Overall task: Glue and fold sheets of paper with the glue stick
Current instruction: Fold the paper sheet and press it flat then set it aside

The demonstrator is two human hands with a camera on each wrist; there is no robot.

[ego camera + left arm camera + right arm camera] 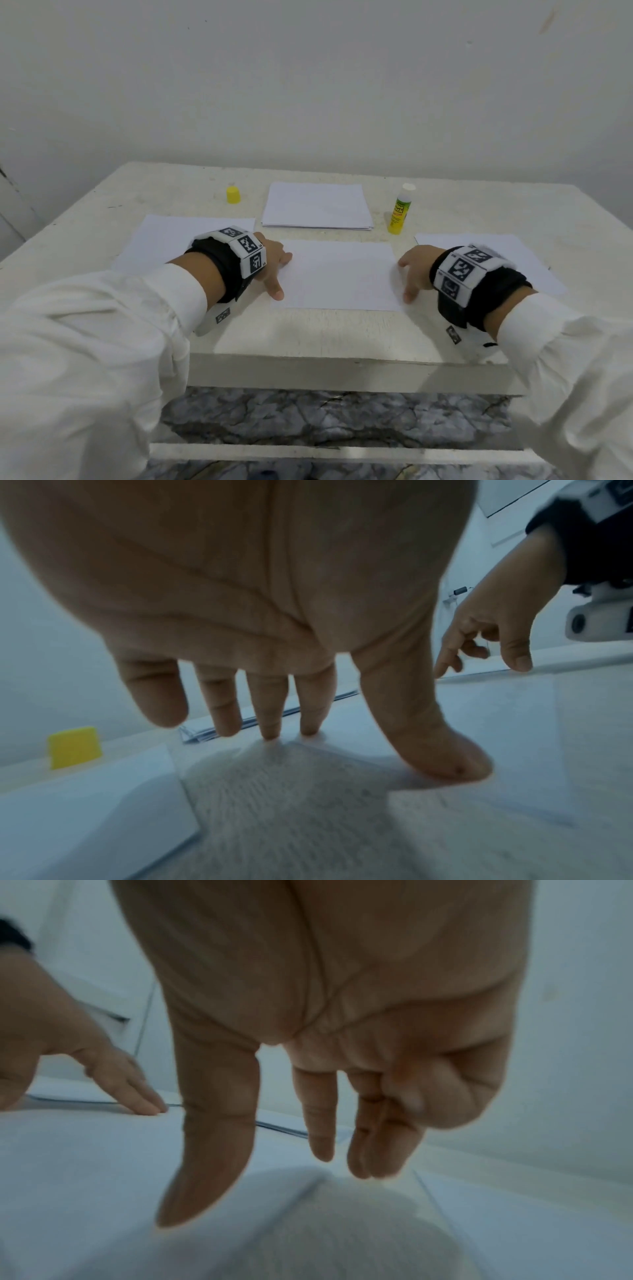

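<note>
A: Framing the centre sheet (340,274) from both short edges. Left hand (274,263) has its thumb and fingertips down at the left edge, right hand (414,270) at the right edge.

B: Grip state?

A: Both slack, fingers straight and spread, nothing held. In the left wrist view the left thumb (441,753) presses flat on the paper; the right wrist view is too blurred to say if those tips touch.

B: Why there?

A: My guess: squaring the sheet near the front of the tabletop (308,335) so it won't slide before gluing or folding.

B: Glue?

A: Glue stick (400,212) stands upright behind the sheet, right of the stack (317,205), within the right hand's reach. Its yellow cap (233,194) sits apart, left of the stack, so it's uncapped and ready.

B: Other paper?

A: One loose sheet far left (164,236), one far right (507,253), likely queued or done. Can't tell which.
</note>
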